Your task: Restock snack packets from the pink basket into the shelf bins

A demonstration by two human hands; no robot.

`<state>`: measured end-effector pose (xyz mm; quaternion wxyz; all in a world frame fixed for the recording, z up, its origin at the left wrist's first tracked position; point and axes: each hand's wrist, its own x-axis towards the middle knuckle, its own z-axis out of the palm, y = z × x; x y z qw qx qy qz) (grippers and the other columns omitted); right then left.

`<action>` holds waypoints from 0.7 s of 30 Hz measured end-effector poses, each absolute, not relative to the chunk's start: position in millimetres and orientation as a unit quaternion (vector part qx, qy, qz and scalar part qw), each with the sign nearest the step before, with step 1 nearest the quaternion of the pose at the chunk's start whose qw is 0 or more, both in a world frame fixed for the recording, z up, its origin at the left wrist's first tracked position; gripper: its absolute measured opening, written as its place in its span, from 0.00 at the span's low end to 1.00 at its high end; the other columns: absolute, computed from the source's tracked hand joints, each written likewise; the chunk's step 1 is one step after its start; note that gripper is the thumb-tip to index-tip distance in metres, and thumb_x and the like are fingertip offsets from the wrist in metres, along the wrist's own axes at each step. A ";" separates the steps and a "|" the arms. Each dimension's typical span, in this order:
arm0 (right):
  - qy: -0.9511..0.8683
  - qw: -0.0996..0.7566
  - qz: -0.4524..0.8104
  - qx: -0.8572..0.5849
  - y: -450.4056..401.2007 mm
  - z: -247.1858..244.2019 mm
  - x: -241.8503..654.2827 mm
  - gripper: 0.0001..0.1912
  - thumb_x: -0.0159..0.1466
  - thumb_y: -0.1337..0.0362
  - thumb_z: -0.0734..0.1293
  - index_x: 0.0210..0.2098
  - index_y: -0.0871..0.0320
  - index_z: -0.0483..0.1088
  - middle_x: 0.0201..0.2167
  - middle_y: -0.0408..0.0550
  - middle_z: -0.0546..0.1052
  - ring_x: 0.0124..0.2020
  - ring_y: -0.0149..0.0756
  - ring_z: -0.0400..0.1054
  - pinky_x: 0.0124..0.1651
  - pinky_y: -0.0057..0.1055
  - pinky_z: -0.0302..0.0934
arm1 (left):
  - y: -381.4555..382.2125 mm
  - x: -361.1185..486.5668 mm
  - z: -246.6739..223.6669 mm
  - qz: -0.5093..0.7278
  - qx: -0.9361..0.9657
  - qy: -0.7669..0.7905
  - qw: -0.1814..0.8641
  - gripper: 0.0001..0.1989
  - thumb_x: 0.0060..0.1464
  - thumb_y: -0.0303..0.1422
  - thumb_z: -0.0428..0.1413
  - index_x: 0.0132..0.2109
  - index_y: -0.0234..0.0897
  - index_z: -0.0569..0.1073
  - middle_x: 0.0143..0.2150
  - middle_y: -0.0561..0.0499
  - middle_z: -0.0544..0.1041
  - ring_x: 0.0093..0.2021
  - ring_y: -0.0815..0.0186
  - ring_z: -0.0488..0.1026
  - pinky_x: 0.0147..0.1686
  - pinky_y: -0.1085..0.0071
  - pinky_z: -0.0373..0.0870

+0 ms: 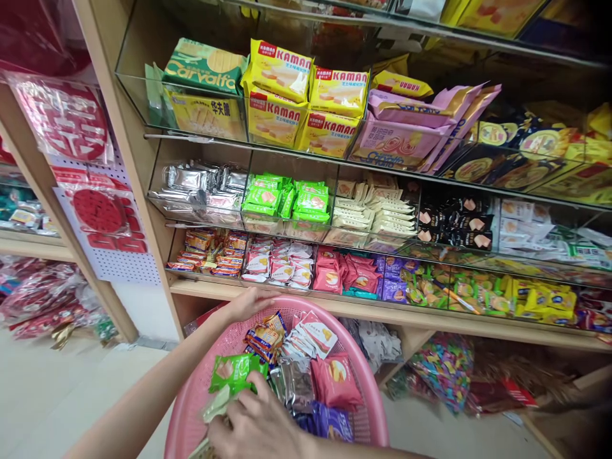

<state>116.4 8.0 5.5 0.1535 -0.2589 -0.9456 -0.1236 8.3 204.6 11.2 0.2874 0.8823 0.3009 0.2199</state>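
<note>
A pink plastic basket [370,373] holds small snack packets: orange-and-blue ones [266,338], white ones [312,335], silver ones [294,384], red ones [337,380], purple ones [333,422] and green ones [234,373]. My left hand [251,303] rests at the basket's far rim, its fingers stretched out along the edge. Low in the basket, my right hand [261,417] has curled fingers over pale packets [217,405] at the left side, just below the green ones. What its fingertips hold, if anything, is hidden.
Wooden shelves [220,290] with clear-fronted compartments of sorted packets stand beyond the basket. Larger yellow packages [280,70] fill a higher shelf. Red decorations [98,210] hang at the left. Bagged goods [442,366] lie under the shelf at the right.
</note>
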 end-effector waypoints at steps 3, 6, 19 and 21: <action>-0.941 0.162 -0.131 -0.267 6.3 3.9 120.9 0.10 0.63 0.61 0.56 0.33 0.59 0.65 0.23 0.46 0.71 0.25 0.38 0.65 0.43 0.44 0.58 | 203.7 9.0 12.3 0.216 0.884 0.300 0.286 0.23 0.58 0.44 0.47 0.55 0.36 0.68 0.54 0.48 0.70 0.53 0.60 0.68 0.53 0.66 0.63; -0.934 0.169 -0.139 -0.283 3.8 -1.8 122.0 0.12 0.62 0.58 0.57 0.34 0.59 0.66 0.23 0.47 0.72 0.25 0.39 0.66 0.46 0.46 0.57 | 203.5 9.4 12.7 0.211 0.886 0.302 0.280 0.23 0.58 0.44 0.47 0.55 0.37 0.68 0.54 0.48 0.70 0.53 0.60 0.69 0.53 0.66 0.63; -0.779 0.349 -0.011 -0.520 -26.5 36.9 215.8 0.22 0.63 0.57 0.60 0.55 0.56 0.58 0.46 0.50 0.72 0.47 0.41 0.65 0.50 0.38 0.59 | 205.5 8.8 13.0 0.213 0.883 0.304 0.288 0.22 0.58 0.43 0.47 0.54 0.37 0.69 0.54 0.48 0.70 0.53 0.61 0.68 0.53 0.67 0.63; -0.636 0.462 -0.014 -0.618 -39.0 13.4 245.0 0.22 0.62 0.57 0.61 0.54 0.55 0.61 0.54 0.51 0.66 0.54 0.43 0.59 0.54 0.39 0.55 | 205.0 10.0 14.3 0.211 0.881 0.305 0.293 0.22 0.58 0.43 0.47 0.54 0.37 0.69 0.54 0.48 0.70 0.53 0.61 0.69 0.53 0.67 0.63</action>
